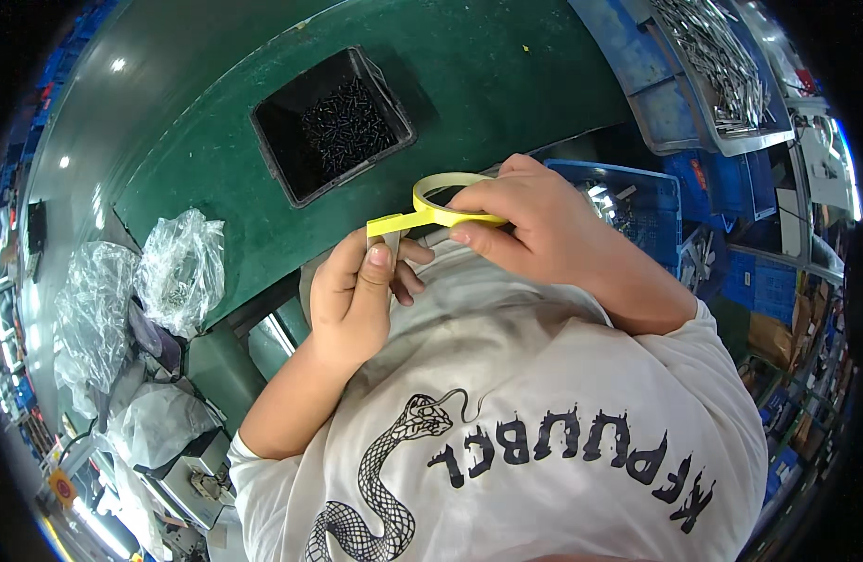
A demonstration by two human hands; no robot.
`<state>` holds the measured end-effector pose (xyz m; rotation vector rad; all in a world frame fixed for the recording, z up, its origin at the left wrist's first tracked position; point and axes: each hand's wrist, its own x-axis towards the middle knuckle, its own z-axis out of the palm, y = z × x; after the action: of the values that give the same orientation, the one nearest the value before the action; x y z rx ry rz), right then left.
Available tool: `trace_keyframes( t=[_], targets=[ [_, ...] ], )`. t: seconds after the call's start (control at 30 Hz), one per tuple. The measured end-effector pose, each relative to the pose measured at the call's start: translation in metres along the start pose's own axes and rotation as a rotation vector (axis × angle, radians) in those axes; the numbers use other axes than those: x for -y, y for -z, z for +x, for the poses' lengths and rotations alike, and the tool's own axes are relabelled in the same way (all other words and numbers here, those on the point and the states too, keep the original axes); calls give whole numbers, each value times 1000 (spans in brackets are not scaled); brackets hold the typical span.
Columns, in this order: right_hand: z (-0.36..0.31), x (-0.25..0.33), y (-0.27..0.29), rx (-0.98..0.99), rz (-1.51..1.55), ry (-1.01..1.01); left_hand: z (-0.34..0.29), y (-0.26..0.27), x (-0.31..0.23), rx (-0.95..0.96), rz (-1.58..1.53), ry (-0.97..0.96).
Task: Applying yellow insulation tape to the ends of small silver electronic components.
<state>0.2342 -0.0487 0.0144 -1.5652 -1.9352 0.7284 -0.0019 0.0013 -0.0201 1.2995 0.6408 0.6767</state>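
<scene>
My right hand (541,221) grips a roll of yellow tape (422,194), its thumb and fingers closed on the ring's right side. A short length of tape runs left from the roll and lies over the top end of a narrow, flat greyish piece (392,245). That piece is pinched upright between the thumb and fingers of my left hand (354,295); its lower part is hidden by them, and I cannot tell its exact kind. Both hands are in front of my chest, at the near edge of the green table (469,89).
A black bin (283,178) of small dark parts stands on the table beyond my hands. Clear plastic bags (180,272) lie at the left. To the right are a blue crate (628,173) and a raised blue bin (661,103) full of thin metal rods.
</scene>
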Motion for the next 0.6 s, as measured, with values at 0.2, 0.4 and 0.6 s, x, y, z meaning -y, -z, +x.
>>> trace_keyframes(
  t=[0.2,0.4,0.6],
  targets=[
    [2,-3,-2,11,-7,10,2,1,1,-15,23,-16],
    [4,-7,-4,22,3,18,0,1,5,-11,-4,-35],
    [6,-7,0,36,19,18,2,6,7,95,-156,-31]
  ],
)
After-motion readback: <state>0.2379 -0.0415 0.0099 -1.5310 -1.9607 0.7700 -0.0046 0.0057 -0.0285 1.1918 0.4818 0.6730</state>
